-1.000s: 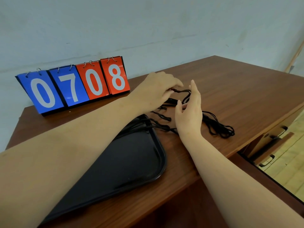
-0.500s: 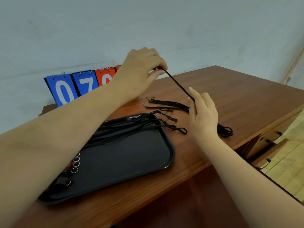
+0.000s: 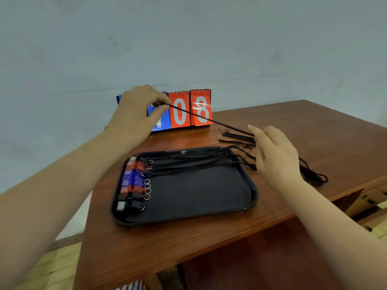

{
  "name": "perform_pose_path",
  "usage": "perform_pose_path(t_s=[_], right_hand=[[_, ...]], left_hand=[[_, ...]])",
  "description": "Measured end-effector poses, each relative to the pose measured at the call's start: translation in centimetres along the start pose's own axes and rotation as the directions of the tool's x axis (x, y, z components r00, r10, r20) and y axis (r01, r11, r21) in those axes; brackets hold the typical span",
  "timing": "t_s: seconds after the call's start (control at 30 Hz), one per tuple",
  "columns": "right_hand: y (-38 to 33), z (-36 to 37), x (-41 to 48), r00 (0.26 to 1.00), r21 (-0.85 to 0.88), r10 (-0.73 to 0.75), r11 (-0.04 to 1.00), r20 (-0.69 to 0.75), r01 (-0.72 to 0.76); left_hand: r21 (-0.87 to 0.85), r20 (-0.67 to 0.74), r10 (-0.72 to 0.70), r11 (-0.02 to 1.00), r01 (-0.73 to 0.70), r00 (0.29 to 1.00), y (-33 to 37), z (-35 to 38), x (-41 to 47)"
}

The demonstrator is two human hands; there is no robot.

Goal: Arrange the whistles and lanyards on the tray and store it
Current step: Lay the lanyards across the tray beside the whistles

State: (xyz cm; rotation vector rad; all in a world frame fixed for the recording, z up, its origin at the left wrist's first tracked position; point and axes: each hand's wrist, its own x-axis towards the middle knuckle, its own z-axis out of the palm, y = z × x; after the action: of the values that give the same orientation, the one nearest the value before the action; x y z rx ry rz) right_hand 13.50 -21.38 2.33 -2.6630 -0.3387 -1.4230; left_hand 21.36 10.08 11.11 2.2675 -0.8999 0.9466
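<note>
A black lanyard (image 3: 209, 120) is pinched between thumb and fingertips of the left hand (image 3: 136, 114), drawn further left than half a second ago, so the cord is stretched taut past the scoreboard (image 3: 189, 110) to the right hand (image 3: 276, 158), whose fingers are held straight together. Along the left edge of the tray (image 3: 209, 206) the whistles (image 3: 134, 181) are lined up.

The left grip (image 3: 137, 116) hangs high, its bare forearm reaching in from the lower left, thumb and forefinger pinching one end of a taut black lanyard (image 3: 209, 120). The right grip (image 3: 274, 158) sits lower, set on edge with the palm facing left, fingers straight and close together, fingertips at the cord's far end, forearm entering from the lower right
</note>
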Motion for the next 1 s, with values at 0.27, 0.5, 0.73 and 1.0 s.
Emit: perform_pose_path(t_s=[0.27, 0.5, 0.73, 1.0], right_hand=[[0.1, 4.4, -3.7, 0.986, -0.003, 0.116, 0.993, 0.121, -0.116], [1.6, 5.8, -4.9, 0.944, 0.038, 0.297, 0.952, 0.143, -0.305], [1.8, 5.7, -5.0, 0.931, -0.012, 0.332, 0.942, 0.154, -0.334], [1.6, 5.6, -4.9, 0.907, -0.002, 0.379, 0.923, 0.185, -0.386]], left_hand=[[0.128, 0.183, -0.085, 0.99, 0.062, 0.979, -4.4, 0.2, -6.6], [0.245, 0.396, -0.149, 0.968, 0.052, 0.906, -5.6, 0.7, -8.4], [0.307, 0.529, -0.258, 0.946, 0.101, 0.808, -5.9, 1.8, -10.1], [0.36, 0.59, -0.262, 0.932, 0.042, 0.763, -5.8, 2.8, -10.4]])
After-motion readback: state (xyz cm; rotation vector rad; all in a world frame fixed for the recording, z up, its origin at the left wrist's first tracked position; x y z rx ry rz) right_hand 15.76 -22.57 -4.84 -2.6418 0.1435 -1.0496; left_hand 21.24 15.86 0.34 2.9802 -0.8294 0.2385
